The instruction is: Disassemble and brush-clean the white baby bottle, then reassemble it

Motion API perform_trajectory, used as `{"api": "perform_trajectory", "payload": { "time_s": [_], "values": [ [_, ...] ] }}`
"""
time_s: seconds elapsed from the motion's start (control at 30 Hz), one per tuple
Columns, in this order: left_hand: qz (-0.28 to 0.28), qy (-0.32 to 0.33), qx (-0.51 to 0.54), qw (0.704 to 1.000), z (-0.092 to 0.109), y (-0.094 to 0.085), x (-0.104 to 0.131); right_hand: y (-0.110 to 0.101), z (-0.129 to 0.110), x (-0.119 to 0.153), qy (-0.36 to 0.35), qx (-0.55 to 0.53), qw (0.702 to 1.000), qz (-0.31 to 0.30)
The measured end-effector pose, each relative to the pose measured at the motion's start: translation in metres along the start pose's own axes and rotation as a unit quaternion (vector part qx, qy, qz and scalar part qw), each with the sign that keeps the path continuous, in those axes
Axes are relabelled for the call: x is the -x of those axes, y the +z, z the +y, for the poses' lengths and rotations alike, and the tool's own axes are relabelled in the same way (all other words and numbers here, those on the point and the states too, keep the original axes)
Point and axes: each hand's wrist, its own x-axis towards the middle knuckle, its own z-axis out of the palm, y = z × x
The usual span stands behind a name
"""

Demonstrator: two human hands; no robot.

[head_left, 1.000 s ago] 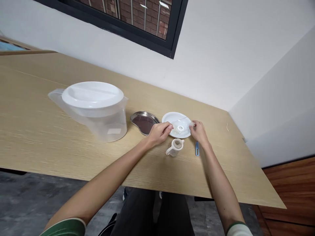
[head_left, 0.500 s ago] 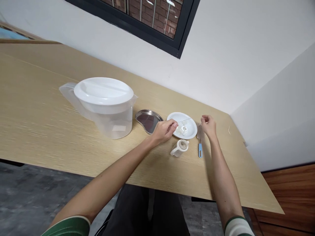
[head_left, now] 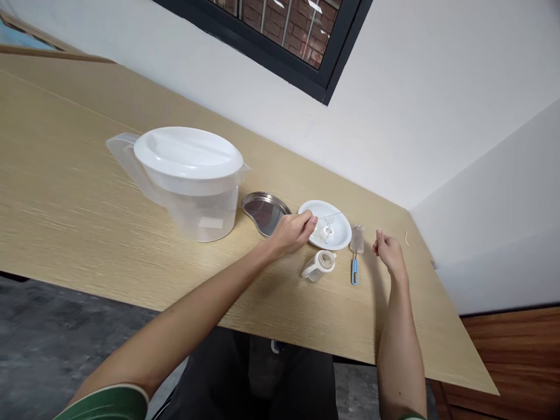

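A: What is laid out, largest first?

B: The wooden tabletop (head_left: pixel 306 315) bears a lidded translucent pitcher (head_left: pixel 201 207), upright, left of a kidney-shaped metal tray (head_left: pixel 263 212). The white plate (head_left: pixel 321 205) lies right of the tray.

A: And the hands?

B: Left hand (head_left: pixel 292 232): thumb and fingers pressed together at the plate's left side, apparently pinching one end of a thin rod (head_left: pixel 331 215) that extends over the plate. Right hand (head_left: pixel 388 251): fingers curled together, right of the blue-handled brush (head_left: pixel 356 251); whether they enclose anything cannot be told.

A: The smaller items?

B: A small handled jug (head_left: pixel 322 265) stands in front of the plate, near the left hand. A small white piece (head_left: pixel 326 233) lies in the plate. A thin pale strip (head_left: pixel 406 238) lies beyond the right hand.

A: What could fail?

B: Held by one end, the rod could pivot or slip if the pinch loosened, and disturb the white piece. A lowered left wrist could tip the jug; a leftward sweep of the right hand could knock the brush.
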Motion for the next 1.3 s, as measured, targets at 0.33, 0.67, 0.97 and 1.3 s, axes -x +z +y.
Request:
{"api": "perform_trajectory", "payload": {
  "time_s": [0.33,0.67,0.97,1.3],
  "values": [
    [-0.025,0.042,0.000,0.999,-0.010,0.002,0.003,0.012,-0.009,0.012,0.042,0.081,0.996,0.023],
    [-0.021,0.248,-0.181,0.951,0.040,-0.030,0.008,0.043,0.028,-0.005,0.117,0.176,0.945,0.250],
    [0.509,-0.076,-0.222,0.828,0.015,-0.230,0.032,0.054,0.050,-0.014,0.127,0.098,0.912,0.377],
    [0.338,-0.330,-0.062,0.879,-0.064,-0.222,0.047,0.059,0.051,-0.009,0.208,0.033,0.927,0.311]
  ]
}}
